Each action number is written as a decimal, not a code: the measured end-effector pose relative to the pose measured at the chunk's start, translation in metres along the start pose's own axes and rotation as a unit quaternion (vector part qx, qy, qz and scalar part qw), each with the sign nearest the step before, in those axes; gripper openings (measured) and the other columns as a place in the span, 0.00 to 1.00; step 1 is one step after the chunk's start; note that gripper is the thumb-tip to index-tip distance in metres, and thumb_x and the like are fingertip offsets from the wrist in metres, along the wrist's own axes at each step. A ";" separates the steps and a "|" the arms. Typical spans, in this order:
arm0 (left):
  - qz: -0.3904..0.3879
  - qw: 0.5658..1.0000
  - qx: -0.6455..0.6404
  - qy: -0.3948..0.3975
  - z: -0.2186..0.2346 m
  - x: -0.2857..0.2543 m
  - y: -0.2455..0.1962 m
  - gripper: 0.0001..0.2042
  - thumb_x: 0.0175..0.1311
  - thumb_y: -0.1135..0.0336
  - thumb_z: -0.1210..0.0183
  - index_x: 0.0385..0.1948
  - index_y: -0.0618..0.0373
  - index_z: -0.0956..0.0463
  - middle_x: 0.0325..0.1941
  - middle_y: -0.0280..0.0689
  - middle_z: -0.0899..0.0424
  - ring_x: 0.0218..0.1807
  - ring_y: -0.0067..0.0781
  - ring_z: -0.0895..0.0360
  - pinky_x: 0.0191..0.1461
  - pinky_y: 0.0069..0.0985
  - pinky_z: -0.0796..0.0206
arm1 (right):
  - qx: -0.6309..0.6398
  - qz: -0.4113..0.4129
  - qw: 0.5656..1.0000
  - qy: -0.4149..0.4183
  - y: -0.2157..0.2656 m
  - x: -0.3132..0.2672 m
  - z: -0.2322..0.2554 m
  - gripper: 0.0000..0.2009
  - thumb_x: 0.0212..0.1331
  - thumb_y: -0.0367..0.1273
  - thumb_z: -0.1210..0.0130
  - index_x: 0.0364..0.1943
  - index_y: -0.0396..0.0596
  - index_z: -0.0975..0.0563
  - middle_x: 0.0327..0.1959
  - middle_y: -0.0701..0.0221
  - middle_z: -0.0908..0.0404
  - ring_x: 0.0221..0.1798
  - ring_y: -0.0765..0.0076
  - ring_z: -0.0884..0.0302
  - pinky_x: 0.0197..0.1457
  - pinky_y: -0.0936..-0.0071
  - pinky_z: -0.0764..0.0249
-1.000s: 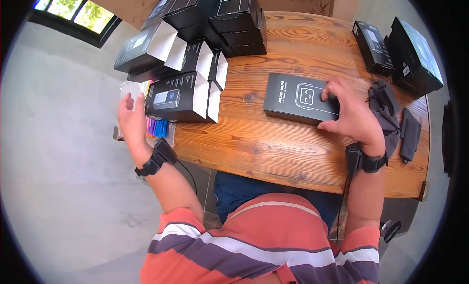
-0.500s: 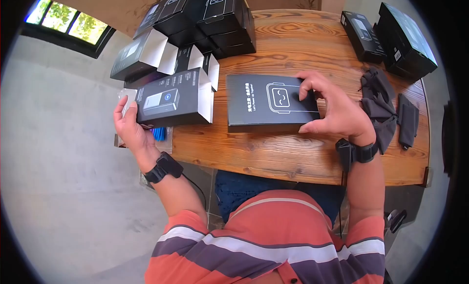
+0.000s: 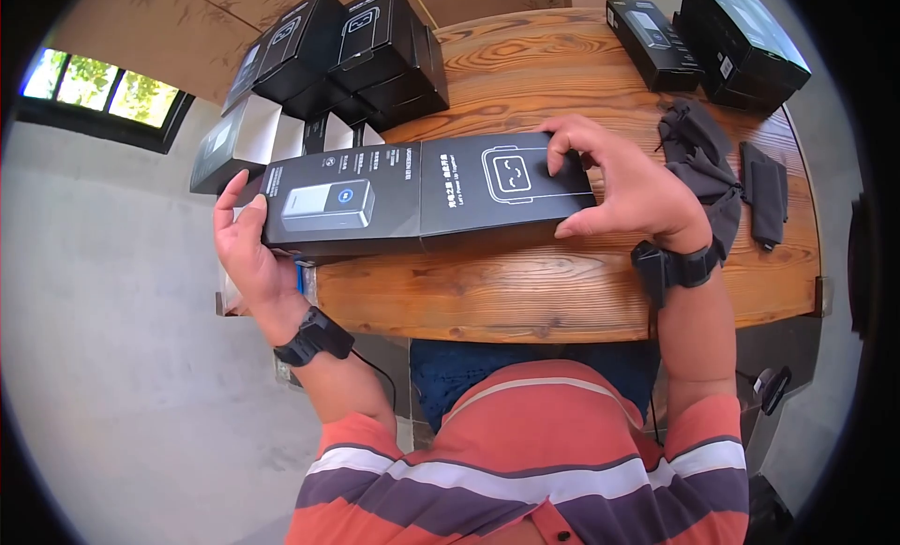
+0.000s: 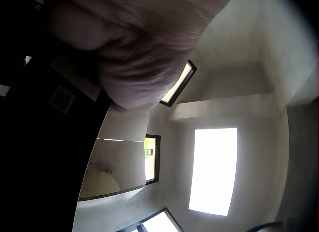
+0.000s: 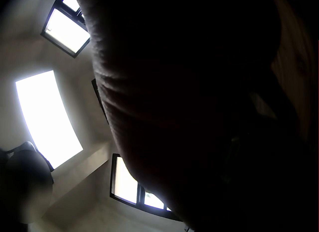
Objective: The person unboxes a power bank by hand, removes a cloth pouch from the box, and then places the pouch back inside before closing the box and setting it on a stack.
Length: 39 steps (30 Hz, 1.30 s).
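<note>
Two hands, left point(image 3: 246, 250) and right point(image 3: 630, 191), gripping abutting black boxes point(image 3: 427, 200) end-to-end

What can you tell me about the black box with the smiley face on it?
The face box is flat, matte black, cardboard by the look of it, with a white outline of a rounded square face and small white lettering beside it. It is held level above the wooden table, its left end meeting the open end of a black sleeve that shows a grey device. The right hand grips its right end, fingers on top and thumb at the near edge. The left hand holds the sleeve.
</note>
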<state>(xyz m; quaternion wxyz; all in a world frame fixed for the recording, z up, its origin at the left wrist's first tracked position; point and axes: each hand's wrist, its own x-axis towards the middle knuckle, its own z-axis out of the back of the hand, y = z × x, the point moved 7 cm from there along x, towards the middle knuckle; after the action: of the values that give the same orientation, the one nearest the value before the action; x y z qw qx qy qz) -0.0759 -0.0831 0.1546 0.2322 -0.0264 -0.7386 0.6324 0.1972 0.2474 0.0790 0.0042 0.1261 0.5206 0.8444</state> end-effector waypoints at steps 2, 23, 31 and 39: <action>-0.008 1.000 0.012 -0.015 -0.009 -0.005 -0.001 0.21 0.75 0.76 0.39 0.68 0.66 0.25 0.55 0.50 0.09 0.52 0.37 0.09 0.61 0.35 0.15 | -0.022 0.007 1.000 -0.006 0.000 0.002 -0.001 0.32 0.43 0.40 0.13 0.52 0.53 0.22 0.76 0.63 0.26 0.69 0.62 0.26 0.74 0.61 0.30; 0.028 0.976 0.001 0.217 -0.177 -0.043 0.067 0.30 0.75 0.78 0.36 0.78 0.67 0.29 0.76 0.47 0.21 0.77 0.38 0.24 0.84 0.35 0.36 | -0.071 0.074 0.991 -0.085 -0.004 0.005 -0.010 0.48 0.46 0.33 0.17 0.79 0.54 0.26 0.78 0.51 0.30 0.81 0.40 0.31 0.83 0.55 0.30; 0.067 0.978 -0.128 0.149 -0.174 -0.032 0.121 0.30 0.79 0.74 0.39 0.82 0.61 0.33 0.80 0.49 0.24 0.81 0.39 0.28 0.82 0.33 0.35 | -0.213 0.041 0.955 -0.205 0.006 -0.006 0.053 0.36 0.48 0.40 0.23 0.67 0.45 0.16 0.69 0.49 0.20 0.75 0.38 0.24 0.80 0.55 0.26; 0.044 0.978 -0.109 0.172 -0.175 -0.037 0.153 0.25 0.84 0.67 0.41 0.79 0.60 0.31 0.75 0.47 0.18 0.75 0.35 0.22 0.73 0.36 0.25 | -0.408 -0.257 0.758 -0.439 -0.037 0.014 0.196 0.39 0.54 0.53 0.31 0.72 0.56 0.16 0.74 0.49 0.22 0.79 0.39 0.27 0.82 0.45 0.27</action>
<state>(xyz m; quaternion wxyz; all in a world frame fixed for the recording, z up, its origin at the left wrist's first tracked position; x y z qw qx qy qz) -0.0161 0.0965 0.0147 0.3240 -0.1924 -0.7500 0.5436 0.2218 0.4386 0.1332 0.5000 0.3309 0.0804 0.7963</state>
